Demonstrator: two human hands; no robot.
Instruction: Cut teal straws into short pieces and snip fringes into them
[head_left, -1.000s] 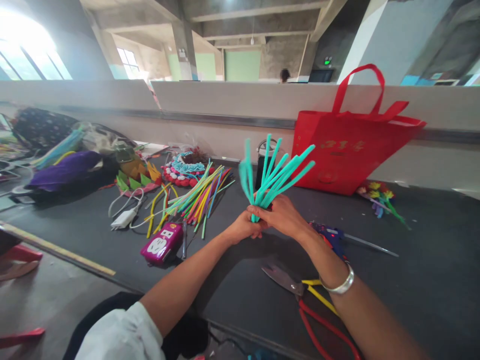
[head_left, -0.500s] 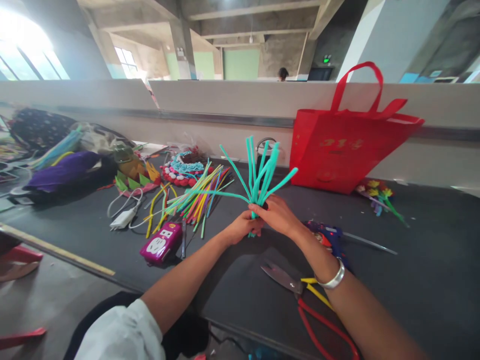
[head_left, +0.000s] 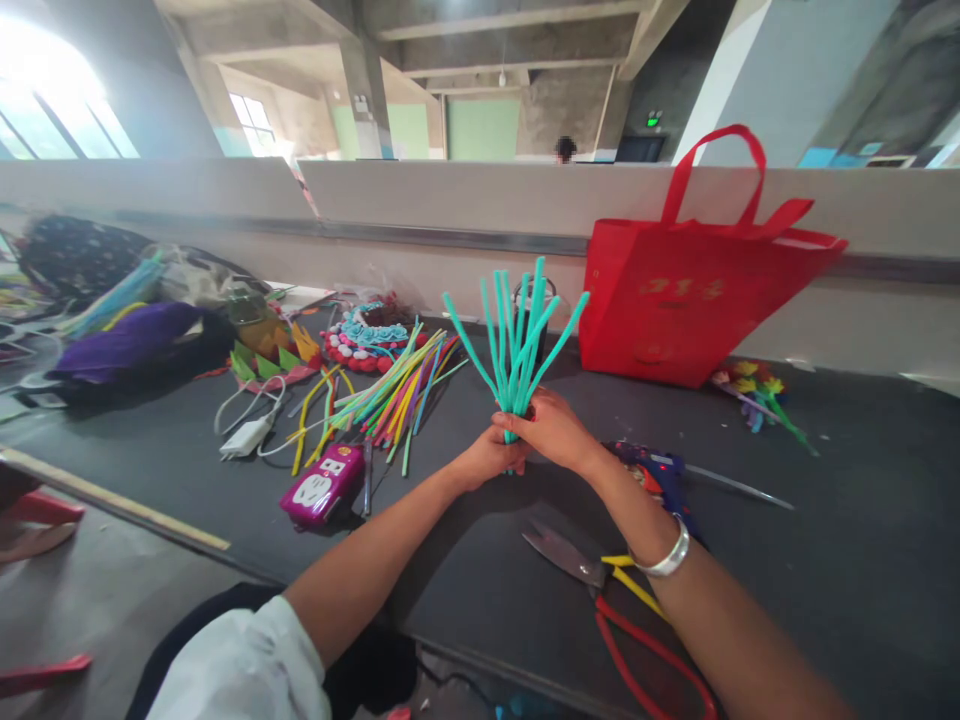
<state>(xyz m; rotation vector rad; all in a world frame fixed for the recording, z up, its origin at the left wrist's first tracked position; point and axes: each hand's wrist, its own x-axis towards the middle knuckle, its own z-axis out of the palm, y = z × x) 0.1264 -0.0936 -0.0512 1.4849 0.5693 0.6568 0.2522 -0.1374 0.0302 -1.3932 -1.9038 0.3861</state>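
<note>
A bunch of turquoise pipe cleaners (head_left: pixel 517 345) stands upright above the dark table, its free ends fanned out at the top. My left hand (head_left: pixel 490 452) is wrapped round the lower part of the bunch. Just above it, my right hand (head_left: pixel 553 428), with a silver bangle at the wrist, closes on the same bunch from the right. The lower ends are mostly hidden by my fingers. Beneath my right forearm lie red-handled scissors (head_left: pixel 574 556) with their blades pointing left, and a blue glue gun (head_left: pixel 664 468) holding a clear glue stick.
A pile of multicoloured pipe cleaners (head_left: pixel 409 395) lies left of my hands, near a purple power socket (head_left: pixel 322 487) and a white charger (head_left: pixel 247 437). Behind are a flowered wreath (head_left: pixel 367 335) and a red bag (head_left: pixel 667 300). Small pipe-cleaner flowers (head_left: pixel 757 390) lie at right.
The turquoise stems have drawn closer together and stand more upright; the one that stuck out far to the left no longer does. Both hands remain in nearly the same place.
</note>
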